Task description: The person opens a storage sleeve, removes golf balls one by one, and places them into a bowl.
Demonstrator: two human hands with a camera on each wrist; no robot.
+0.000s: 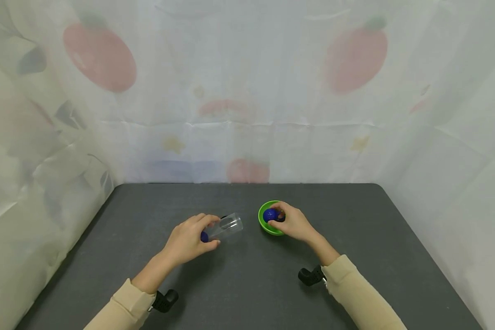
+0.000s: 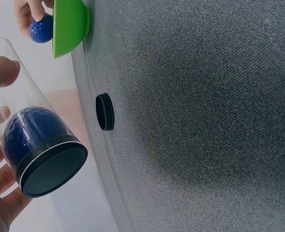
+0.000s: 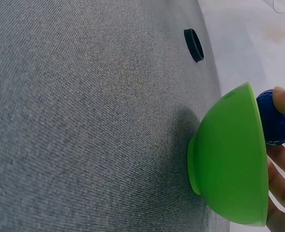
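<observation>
Here the dark grey counter (image 1: 247, 284) carries everything, and it sits inside a pale curtain printed with red fruit (image 1: 101, 57) that closes off the back and both sides. Your left hand (image 1: 187, 240) is curled around a clear plastic cup (image 1: 227, 227) and holds it tipped on its side above the counter, mouth pointing towards the middle; tilted that way, the blue ball inside it (image 2: 31, 133) has settled against the cup's black base, as the left wrist view shows. To the right, well apart from the cup, a green bowl (image 1: 266, 224) stands upright on the counter on its small foot, open side up and ready to take or give things. Your right hand (image 1: 293, 224) reaches over the bowl's rim and pinches a second blue ball (image 1: 270, 215) between fingertips and thumb, keeping it at the bowl's mouth rather than resting on the bottom; the right wrist view shows it just above the rim. Smallest of all, a black ring-shaped cap (image 2: 105, 112) lies by itself on the counter between cup and bowl, touching neither; it may be the cup's lid, though you cannot tell that from these views.
</observation>
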